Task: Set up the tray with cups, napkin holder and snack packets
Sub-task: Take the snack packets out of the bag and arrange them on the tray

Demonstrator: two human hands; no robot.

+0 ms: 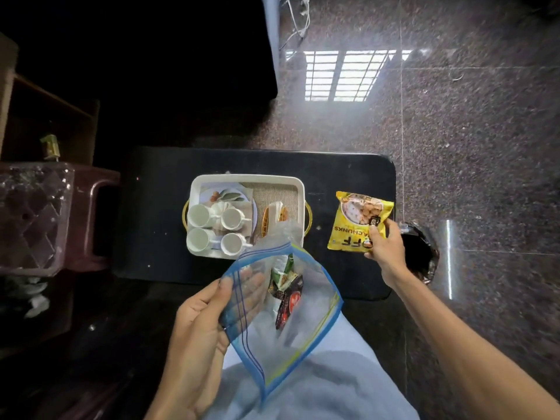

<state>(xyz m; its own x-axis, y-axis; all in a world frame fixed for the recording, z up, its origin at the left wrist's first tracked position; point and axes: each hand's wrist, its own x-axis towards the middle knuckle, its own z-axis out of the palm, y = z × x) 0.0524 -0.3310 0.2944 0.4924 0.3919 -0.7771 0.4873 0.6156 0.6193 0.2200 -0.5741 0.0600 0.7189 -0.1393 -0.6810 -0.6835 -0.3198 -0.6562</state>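
Yellow snack pkt pinched by right hand, left hand grips zip bag, pkts inside blurred.

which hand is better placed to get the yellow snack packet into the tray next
Right, probably. The right hand pinches the yellow packet just to the right of the tray, whose right side has bare room. The left hand is busy gripping the zip bag.
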